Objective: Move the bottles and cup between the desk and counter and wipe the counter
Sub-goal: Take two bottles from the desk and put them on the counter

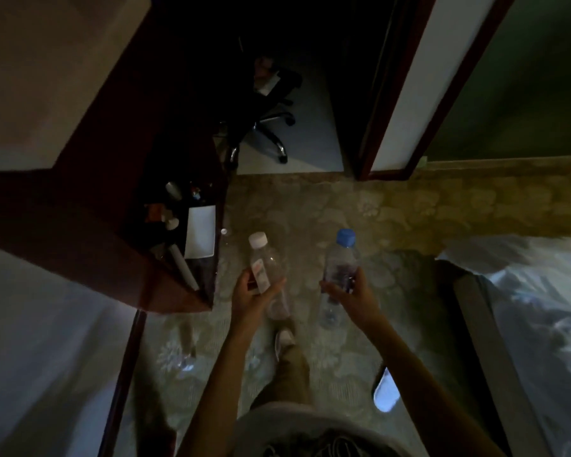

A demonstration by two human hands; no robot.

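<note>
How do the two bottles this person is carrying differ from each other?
The left-hand bottle has a white cap; the right-hand bottle has a blue cap. The left-hand bottle wears a white label with red print, while the right-hand bottle's middle shows a darker, bluish label. The left hand cradles its bottle from below; the right hand pinches its bottle around the middle. Both are clear plastic, capped, and carried above the patterned carpet.
</note>
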